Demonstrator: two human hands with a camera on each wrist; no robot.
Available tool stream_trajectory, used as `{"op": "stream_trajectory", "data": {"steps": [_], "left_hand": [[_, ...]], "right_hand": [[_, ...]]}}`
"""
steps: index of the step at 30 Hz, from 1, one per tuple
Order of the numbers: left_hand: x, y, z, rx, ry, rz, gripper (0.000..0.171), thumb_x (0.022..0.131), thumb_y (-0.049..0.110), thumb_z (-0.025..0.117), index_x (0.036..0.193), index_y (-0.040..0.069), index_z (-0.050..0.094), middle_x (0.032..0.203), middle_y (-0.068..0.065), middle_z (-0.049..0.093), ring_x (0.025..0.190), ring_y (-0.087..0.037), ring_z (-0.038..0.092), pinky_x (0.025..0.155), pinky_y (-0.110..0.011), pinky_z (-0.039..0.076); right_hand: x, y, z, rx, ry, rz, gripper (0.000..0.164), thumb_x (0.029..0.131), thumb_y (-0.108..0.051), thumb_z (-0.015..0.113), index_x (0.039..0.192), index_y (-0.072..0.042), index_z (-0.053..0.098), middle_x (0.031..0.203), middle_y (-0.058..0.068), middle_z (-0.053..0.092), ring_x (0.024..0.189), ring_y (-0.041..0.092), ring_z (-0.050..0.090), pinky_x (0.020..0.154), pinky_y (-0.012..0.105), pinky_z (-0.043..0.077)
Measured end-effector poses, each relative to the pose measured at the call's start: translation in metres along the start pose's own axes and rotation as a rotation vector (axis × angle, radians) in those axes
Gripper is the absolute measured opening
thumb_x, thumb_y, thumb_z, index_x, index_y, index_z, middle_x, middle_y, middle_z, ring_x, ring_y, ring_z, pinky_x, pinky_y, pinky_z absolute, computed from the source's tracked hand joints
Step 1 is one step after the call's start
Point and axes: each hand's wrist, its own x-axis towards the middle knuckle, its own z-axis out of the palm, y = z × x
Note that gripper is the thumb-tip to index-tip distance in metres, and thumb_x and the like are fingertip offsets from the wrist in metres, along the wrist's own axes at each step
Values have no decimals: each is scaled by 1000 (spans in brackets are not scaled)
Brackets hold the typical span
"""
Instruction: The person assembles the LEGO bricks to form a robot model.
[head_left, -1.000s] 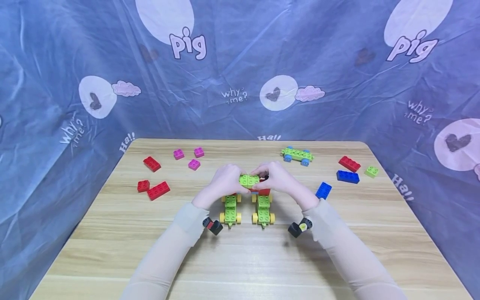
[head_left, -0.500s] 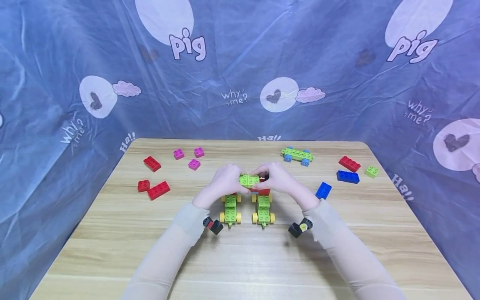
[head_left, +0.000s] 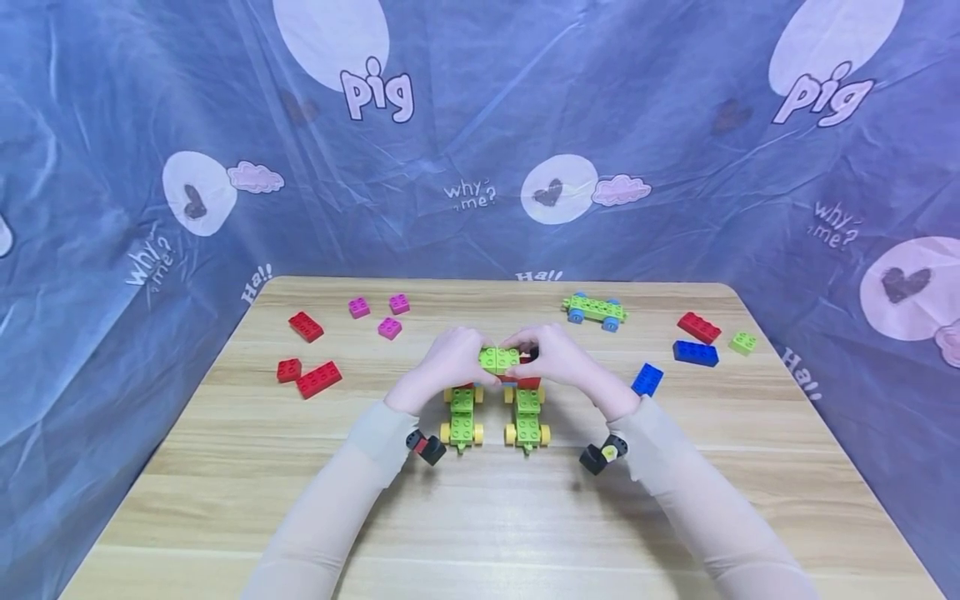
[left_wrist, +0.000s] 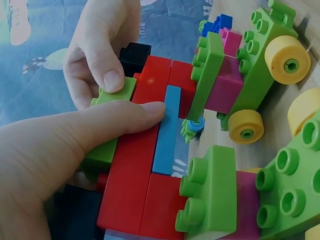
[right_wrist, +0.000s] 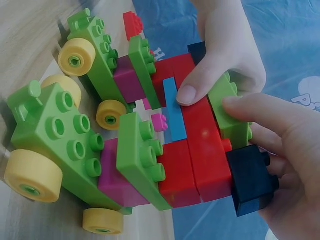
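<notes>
A toy building-brick model stands mid-table on two green wheeled bases (head_left: 462, 429) with yellow wheels. Purple bricks (left_wrist: 224, 82) and green bricks (right_wrist: 142, 145) rise from the bases to long red bricks (left_wrist: 130, 185) that span both sides. A thin blue brick (right_wrist: 174, 112) lies along the red ones. Two light green bricks (head_left: 498, 359) top the middle, with black bricks (right_wrist: 250, 180) beside them. My left hand (head_left: 453, 357) grips the upper part, thumb on the red brick by the blue one. My right hand (head_left: 553, 357) grips it too, thumb on the light green brick. Most other fingers are hidden behind.
Pink bricks (head_left: 389, 327) and red bricks (head_left: 318, 379) lie on the left of the table. A green base with blue wheels (head_left: 595, 309) stands at the back. Blue bricks (head_left: 695, 353), a red brick (head_left: 699, 327) and a small green brick (head_left: 743, 342) lie at right.
</notes>
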Motion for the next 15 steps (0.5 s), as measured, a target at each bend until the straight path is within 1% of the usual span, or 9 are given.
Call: {"op": "stream_trajectory", "data": {"steps": [5, 8, 11, 12, 15], "left_hand": [[0, -1, 0, -9, 2, 22, 45, 67, 36, 87, 103, 14, 74, 78, 6, 69, 68, -10, 57, 61, -26, 47], [-1, -1, -1, -6, 1, 31, 54, 67, 37, 87, 113, 13, 72, 91, 1, 73, 79, -15, 65, 70, -29, 53], [-2, -3, -2, -18, 8, 42, 64, 67, 38, 87, 123, 13, 67, 109, -3, 73, 95, -19, 67, 83, -34, 54], [-3, -4, -3, -26, 11, 48, 66, 67, 38, 87, 124, 13, 66, 113, -4, 71, 100, -20, 67, 86, -35, 54], [-6, -8, -6, -71, 17, 89, 63, 68, 38, 86, 123, 13, 66, 116, -3, 70, 101, -18, 66, 88, -34, 52]], "right_hand": [[0, 0, -1, -20, -7, -13, 35, 80, -16, 75, 111, -3, 69, 100, 11, 73, 90, 25, 68, 80, 36, 55], [0, 0, -1, -31, -11, -10, 37, 81, -18, 75, 114, -3, 68, 103, 12, 72, 93, 26, 68, 82, 38, 55], [-2, -1, -1, -38, -9, -18, 40, 82, -19, 74, 117, -1, 66, 109, 14, 70, 98, 28, 67, 85, 38, 54], [-3, -1, 0, -41, -6, -25, 41, 83, -19, 74, 118, -1, 65, 112, 14, 70, 100, 28, 66, 87, 39, 53], [-6, 0, 1, -38, 11, -47, 44, 83, -20, 74, 121, 0, 63, 117, 15, 67, 108, 31, 63, 93, 41, 51]]}}
